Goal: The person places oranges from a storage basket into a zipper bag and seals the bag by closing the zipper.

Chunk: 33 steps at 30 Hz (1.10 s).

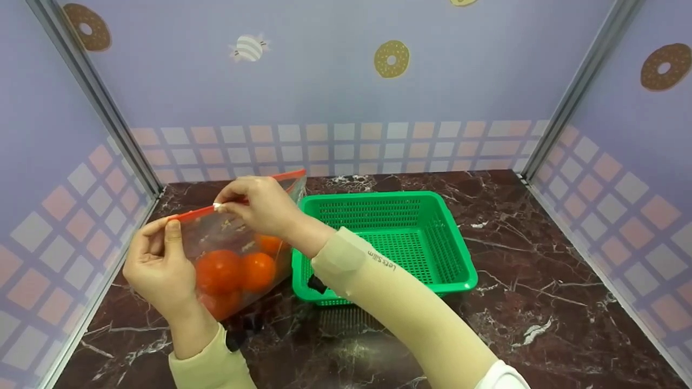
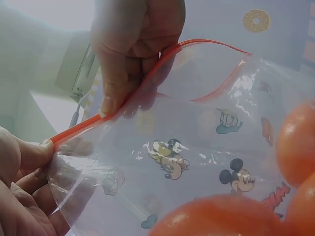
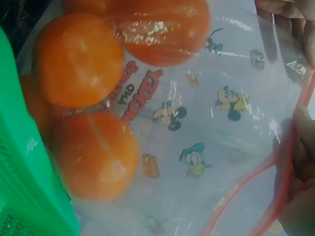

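A clear zip bag (image 1: 208,237) with a red seal strip (image 2: 81,129) and cartoon prints holds several round orange-red fruits (image 1: 258,272). My left hand (image 1: 162,265) pinches the bag's top corner between thumb and fingers. Partway along the strip, my right hand (image 1: 265,205) pinches the seal, with a small white piece (image 1: 217,206) at its fingertips. Between the two hands the strip runs as a single band. Beyond the right hand its two edges stand apart, leaving a gap at the far corner, as the left wrist view shows.
A green plastic basket (image 1: 466,278) with slotted walls stands right of the bag, under my right forearm. In the right wrist view its green side (image 3: 29,162) lies close to the fruits. Dark red marbled tabletop (image 1: 540,302) surrounds it, with patterned panels (image 1: 335,92) behind and at both sides.
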{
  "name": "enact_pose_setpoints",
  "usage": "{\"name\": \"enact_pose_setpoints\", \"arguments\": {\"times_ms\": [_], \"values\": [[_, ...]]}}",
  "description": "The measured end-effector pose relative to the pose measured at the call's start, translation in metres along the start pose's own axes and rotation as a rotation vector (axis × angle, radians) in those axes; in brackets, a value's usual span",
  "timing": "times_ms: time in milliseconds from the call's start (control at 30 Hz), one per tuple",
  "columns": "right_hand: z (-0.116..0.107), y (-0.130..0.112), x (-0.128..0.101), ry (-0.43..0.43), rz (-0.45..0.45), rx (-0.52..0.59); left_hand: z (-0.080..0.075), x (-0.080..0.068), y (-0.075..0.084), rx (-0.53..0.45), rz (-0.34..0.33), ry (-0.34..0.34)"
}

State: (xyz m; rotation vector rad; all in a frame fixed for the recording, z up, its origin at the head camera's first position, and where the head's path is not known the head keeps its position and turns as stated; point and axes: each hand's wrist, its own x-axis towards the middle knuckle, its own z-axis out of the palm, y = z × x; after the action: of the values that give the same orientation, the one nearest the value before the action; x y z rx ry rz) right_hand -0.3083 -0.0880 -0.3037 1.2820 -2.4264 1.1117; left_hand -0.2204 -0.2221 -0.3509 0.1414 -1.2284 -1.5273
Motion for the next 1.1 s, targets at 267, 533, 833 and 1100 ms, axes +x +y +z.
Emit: {"name": "enact_pose_setpoints", "arguments": {"times_ms": [267,533,833,1100], "values": [[-0.005,0.008,0.001,-0.006,0.011,0.008,-0.001,0.001,0.000,-0.017,0.004,0.003],[-0.012,0.020,0.000,0.000,0.087,0.007,-0.002,0.003,-0.001,-0.052,0.000,0.032],[-0.019,0.042,-0.002,0.033,0.140,0.011,-0.004,0.005,-0.002,-0.104,-0.017,0.054],[-0.024,0.054,-0.004,0.041,0.166,0.018,-0.003,0.005,-0.001,-0.096,-0.012,0.063]]}}
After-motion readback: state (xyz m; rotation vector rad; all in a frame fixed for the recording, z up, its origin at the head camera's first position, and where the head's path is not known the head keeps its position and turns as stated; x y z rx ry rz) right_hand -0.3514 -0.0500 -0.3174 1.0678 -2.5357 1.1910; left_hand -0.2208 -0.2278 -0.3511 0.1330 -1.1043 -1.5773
